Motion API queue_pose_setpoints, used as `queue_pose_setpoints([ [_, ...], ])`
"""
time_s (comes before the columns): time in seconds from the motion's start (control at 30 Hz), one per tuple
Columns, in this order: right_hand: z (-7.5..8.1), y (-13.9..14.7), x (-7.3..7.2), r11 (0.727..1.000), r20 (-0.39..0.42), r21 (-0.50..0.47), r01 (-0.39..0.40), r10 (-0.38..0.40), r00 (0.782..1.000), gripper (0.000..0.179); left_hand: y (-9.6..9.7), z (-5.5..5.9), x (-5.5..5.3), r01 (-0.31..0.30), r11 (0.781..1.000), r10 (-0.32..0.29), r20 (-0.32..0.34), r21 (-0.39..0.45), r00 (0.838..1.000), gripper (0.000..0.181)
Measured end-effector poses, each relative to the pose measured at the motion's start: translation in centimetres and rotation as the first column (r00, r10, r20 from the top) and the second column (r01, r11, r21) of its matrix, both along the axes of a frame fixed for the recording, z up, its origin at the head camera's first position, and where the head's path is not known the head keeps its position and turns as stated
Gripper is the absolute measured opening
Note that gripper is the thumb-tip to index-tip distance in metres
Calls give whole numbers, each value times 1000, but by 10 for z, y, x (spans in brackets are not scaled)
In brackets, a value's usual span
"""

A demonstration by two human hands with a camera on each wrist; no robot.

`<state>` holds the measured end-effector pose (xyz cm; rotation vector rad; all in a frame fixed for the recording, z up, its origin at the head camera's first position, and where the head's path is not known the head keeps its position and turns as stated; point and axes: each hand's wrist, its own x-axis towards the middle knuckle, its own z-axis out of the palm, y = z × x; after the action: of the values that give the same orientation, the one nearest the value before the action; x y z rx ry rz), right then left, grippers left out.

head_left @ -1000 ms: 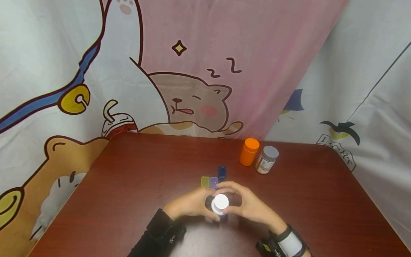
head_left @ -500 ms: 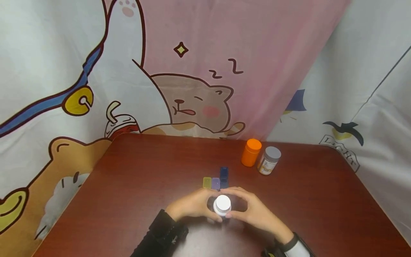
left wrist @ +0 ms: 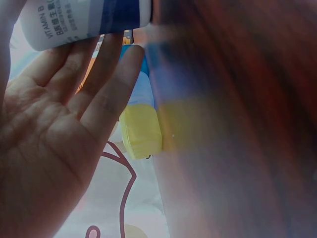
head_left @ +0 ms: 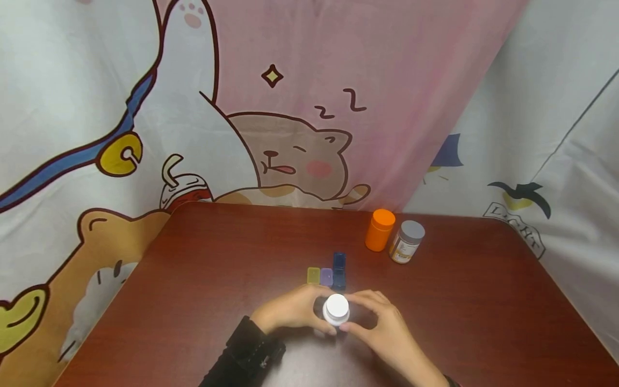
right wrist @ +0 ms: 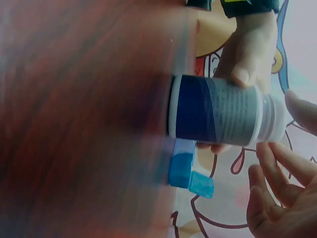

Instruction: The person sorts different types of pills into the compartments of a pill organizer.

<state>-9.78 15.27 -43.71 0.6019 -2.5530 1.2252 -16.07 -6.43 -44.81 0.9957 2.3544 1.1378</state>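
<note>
A white vitamin bottle (head_left: 336, 310) with a dark blue label band stands upright near the table's front, between both hands. My left hand (head_left: 295, 309) grips its body, thumb on the near side and fingers on the far side; the label reads VITAMIN B in the left wrist view. Around the white cap (right wrist: 277, 119), my right hand (head_left: 387, 325) has thumb and fingertips on opposite sides. The cap is on the bottle. Just behind is a small pill organizer (head_left: 326, 277) with yellow, purple and blue compartments; its blue lid (right wrist: 201, 184) is raised.
An orange bottle (head_left: 380, 231) and a grey-capped jar (head_left: 407, 243) stand side by side toward the table's back right. The dark red table (head_left: 217, 258) ends at a cartoon-printed curtain (head_left: 411, 80).
My right hand has turned at the cap, its wrist swinging toward the near edge and its fingers drawing back from the left hand. The left hand keeps its hold on the bottle.
</note>
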Motion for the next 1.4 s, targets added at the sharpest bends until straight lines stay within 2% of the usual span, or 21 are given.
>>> queue_pose_setpoints([
  [0.27, 0, -10, -7, 999, 10, 10, -35, 35, 999, 57, -2, 1, 0, 7, 1000, -7, 3, 24, 1000, 55],
  [0.53, 2, -19, -17, 997, -42, 51, -64, 66, 997, 49, -2, 0, -2, -4, 1000, 4, 7, 22, 1000, 44],
  [0.7, 2, -15, -27, 980, -77, 86, -181, 187, 979, 46, -2, -1, -1, -2, 1000, 2, 9, 27, 1000, 44],
  [0.83, 8, -11, -33, 951, -46, 122, -284, 291, 956, 46, -3, -1, -1, -2, 1000, 2, 4, 22, 1000, 48],
  [0.97, 15, -9, -34, 929, -4, 142, -341, 346, 938, 45, -3, 0, -1, 3, 1000, -4, 4, 16, 1000, 52],
  [1.13, 20, -8, -32, 917, -6, 146, -371, 376, 927, 43, -3, 1, 0, 4, 1000, -4, 2, 1, 1000, 56],
  [1.4, 24, -1, -26, 919, -35, 169, -355, 366, 930, 52, -2, 1, -1, 20, 1000, -20, -23, 3, 1000, 60],
])
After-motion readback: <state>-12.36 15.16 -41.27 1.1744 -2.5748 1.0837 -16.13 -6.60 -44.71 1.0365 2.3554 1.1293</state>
